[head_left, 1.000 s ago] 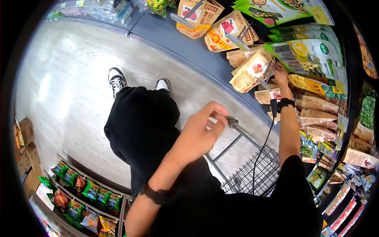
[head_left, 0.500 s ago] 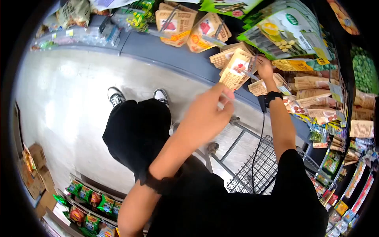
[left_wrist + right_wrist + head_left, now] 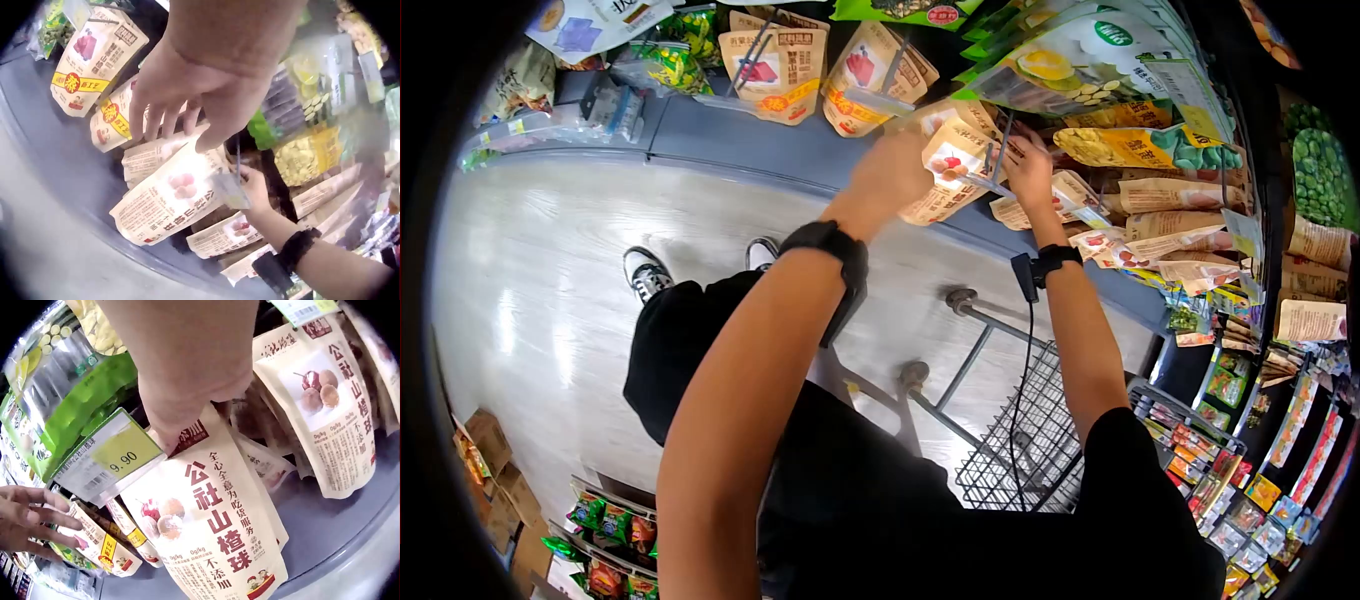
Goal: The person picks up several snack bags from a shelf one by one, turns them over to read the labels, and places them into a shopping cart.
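A beige snack pouch with red Chinese lettering and a picture of round balls hangs at the front of a display hook. My right hand is at its top edge, pinching there beside the hook, its fingertips partly hidden behind the price tag. Reaching in from the other side, my left hand overlaps the pouch's edge in the head view. In the left wrist view the left hand has its fingers extended and spread above the pouch, holding nothing.
More beige pouches hang to the left, with green-and-white snack bags above. A grey shelf ledge runs beneath them. On the floor stands a wire shopping cart. A cable trails from the right wrist.
My left hand has moved up and forward from above the cart to the pouches. The right hand stays at the pouch top while the view shifts.
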`<action>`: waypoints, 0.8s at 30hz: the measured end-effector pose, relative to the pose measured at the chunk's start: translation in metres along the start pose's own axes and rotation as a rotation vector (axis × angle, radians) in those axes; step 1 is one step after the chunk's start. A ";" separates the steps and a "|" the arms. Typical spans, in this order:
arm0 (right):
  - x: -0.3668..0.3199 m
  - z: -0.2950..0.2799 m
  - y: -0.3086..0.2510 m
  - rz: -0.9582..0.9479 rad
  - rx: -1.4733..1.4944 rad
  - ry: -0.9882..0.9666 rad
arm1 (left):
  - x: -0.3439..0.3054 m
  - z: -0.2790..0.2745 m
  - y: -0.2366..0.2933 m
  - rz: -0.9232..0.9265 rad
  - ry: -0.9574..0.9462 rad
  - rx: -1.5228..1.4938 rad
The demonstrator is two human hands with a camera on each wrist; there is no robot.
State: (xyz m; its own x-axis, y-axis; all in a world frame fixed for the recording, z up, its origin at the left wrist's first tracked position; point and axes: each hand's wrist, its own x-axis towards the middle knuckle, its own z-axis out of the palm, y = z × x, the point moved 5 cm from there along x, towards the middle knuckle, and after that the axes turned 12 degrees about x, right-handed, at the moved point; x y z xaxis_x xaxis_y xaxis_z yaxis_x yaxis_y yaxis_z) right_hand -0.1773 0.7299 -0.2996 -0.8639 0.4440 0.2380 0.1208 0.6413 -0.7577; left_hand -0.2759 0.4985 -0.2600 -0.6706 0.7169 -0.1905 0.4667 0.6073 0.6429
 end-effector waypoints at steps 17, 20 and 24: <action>-0.043 0.010 0.006 0.119 0.371 0.353 | 0.060 0.031 0.011 0.111 0.078 -0.036; -0.053 0.019 0.005 0.130 0.423 0.419 | 0.062 0.034 0.011 0.117 0.115 -0.087; -0.068 0.020 0.013 0.149 0.456 0.535 | 0.068 0.042 0.011 0.131 0.105 -0.044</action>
State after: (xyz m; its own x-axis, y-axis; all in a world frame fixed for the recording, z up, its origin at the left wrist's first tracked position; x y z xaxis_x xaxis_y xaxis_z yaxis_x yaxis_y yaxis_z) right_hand -0.1262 0.6953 -0.3372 -0.4821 0.8272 0.2885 -0.0984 0.2761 -0.9561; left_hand -0.2922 0.5687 -0.2967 -0.6635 0.7477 -0.0254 0.5300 0.4938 0.6894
